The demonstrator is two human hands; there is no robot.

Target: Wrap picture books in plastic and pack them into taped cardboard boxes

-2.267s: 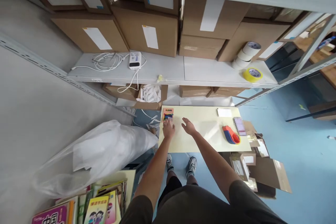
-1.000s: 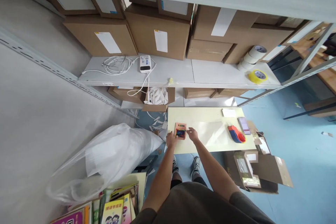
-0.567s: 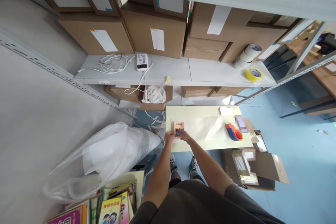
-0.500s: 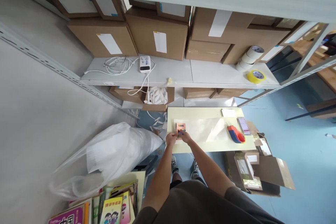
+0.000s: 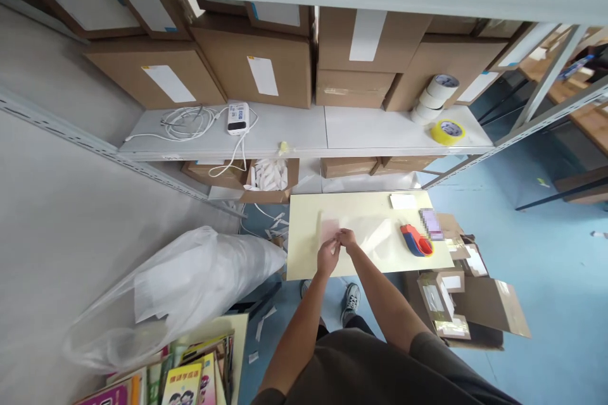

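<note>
On the pale yellow table (image 5: 308, 205), a thin, translucent white wrapping sheet (image 5: 369, 228) is spread out. Its left part lies folded over a small book (image 5: 329, 226), whose pinkish cover shows faintly through. My left hand (image 5: 327, 257) is closed at the lower right corner of the covered book, pinching the sheet there. Fingertips of my right hand (image 5: 348, 238) meet the left ones at the same spot, also closed on the sheet. The exact finger hold is small and partly hidden.
A red and blue tape dispenser (image 5: 416, 240), a blurred purple item (image 5: 430, 224) and a white paper (image 5: 403, 201) are on the table's right. Open cartons (image 5: 468, 304) stand beyond. Left are a large plastic bag (image 5: 190, 278) and books (image 5: 183, 386). Shelving (image 5: 280, 133) rises ahead.
The book lay uncovered on the sheet; now the sheet's layer covers it. Both hands have come together at its lower right corner. The camera view has shifted slightly.
</note>
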